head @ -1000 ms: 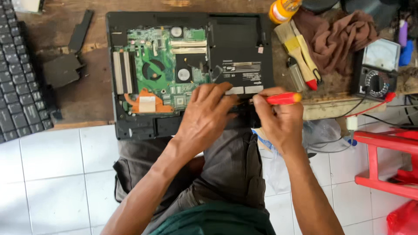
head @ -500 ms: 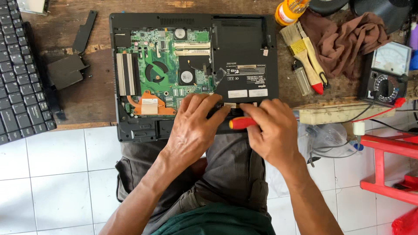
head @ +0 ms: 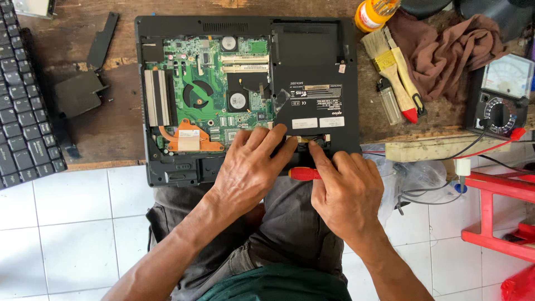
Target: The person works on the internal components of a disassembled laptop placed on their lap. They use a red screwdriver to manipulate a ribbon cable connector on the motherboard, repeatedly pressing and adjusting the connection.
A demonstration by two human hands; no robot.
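Hands (head: 251, 173) (head: 348, 192) on opened laptop (head: 312, 72), right fingers (head: 320, 159) around red screwdriver (head: 304, 174), left flat, paintbrushes (head: 398, 75) alongside.

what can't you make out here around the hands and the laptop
Head view, the only one:
- Screwdriver: only its red handle shows; the tip is hidden under the left hand and right hand.
- Laptop near edge: covered by both hands, so the part being worked on is unseen.
- Keyboard: cut off by the left edge.
- Meter: cut off by the right edge.
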